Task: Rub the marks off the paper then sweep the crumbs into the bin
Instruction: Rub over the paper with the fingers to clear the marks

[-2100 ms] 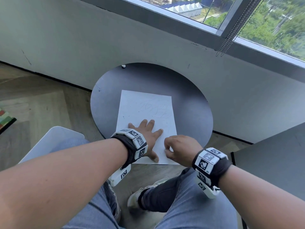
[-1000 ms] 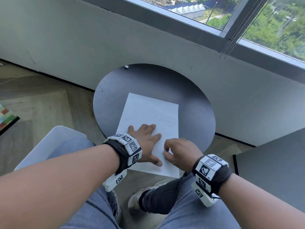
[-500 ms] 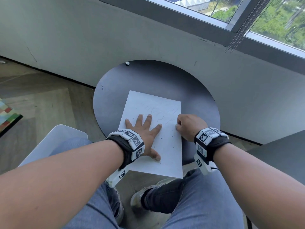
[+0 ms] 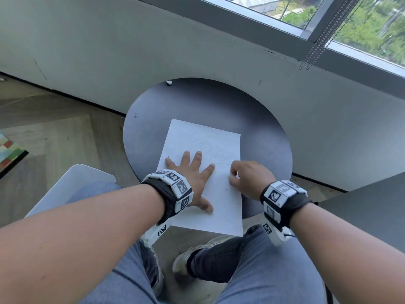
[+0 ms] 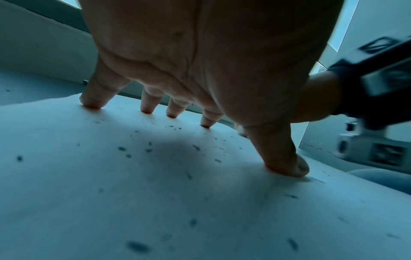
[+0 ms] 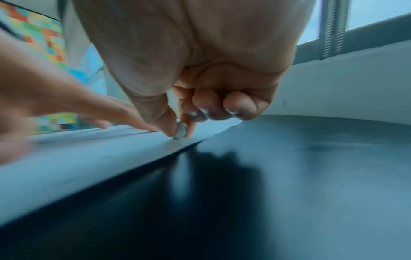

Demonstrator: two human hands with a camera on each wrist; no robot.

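1. The round dark grey table point(image 4: 258, 119) fills the centre of the head view, its far edge against the pale grey wall point(image 4: 109, 51).
2. A white plastic bin point(image 4: 65, 187) sits at the lower left of the frame, beside the person's knee.
3. The white sheet of paper point(image 4: 221, 207) lies on the table's near half, its near edge hanging over the rim; faint pencil marks point(image 4: 210, 148) show on its upper part.
4. The left hand point(image 4: 192, 174) is spread flat, all 5 fingertips point(image 5: 91, 103) pressing the sheet down.
5. The right hand point(image 4: 249, 176) is curled at the sheet's right edge, thumb and forefinger pinching a small grey-white eraser point(image 6: 181, 131) that touches the paper.
6. Dark eraser crumbs point(image 5: 138, 246) lie scattered over the sheet around the left hand.
7. 1 tiny white object point(image 4: 168, 82) sits at the table's far edge; too small to tell what.
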